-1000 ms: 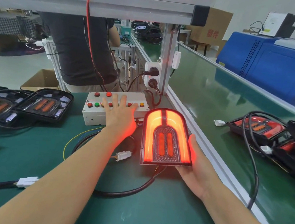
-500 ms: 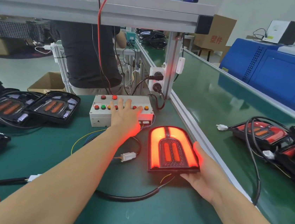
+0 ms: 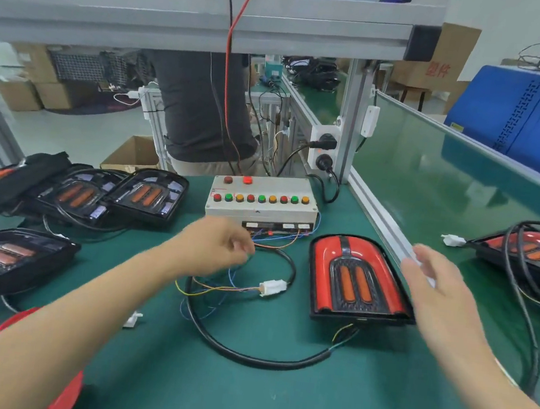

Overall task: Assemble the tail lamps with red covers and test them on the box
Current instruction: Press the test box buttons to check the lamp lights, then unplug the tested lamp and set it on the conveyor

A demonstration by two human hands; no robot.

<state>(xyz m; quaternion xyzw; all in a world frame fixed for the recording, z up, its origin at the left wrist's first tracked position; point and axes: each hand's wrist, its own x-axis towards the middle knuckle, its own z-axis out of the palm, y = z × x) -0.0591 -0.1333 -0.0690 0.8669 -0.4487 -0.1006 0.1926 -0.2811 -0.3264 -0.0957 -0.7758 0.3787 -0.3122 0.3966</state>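
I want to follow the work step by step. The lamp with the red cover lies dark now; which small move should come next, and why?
Probably unplugging: the left hand should take the white connector and pull it apart. The tail lamp is unlit, both hands are off it, the right hand open beside it, and its cable still leads to that connector.

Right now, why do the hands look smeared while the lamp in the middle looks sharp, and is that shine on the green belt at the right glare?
Head view: both the left hand and the right hand are motion-blurred, while the red-covered tail lamp lies sharp and unlit on the table. Head view: the conveyor belt shows pale glossy reflections, so yes, glare. Head view: the wide lens bends the overhead frame.
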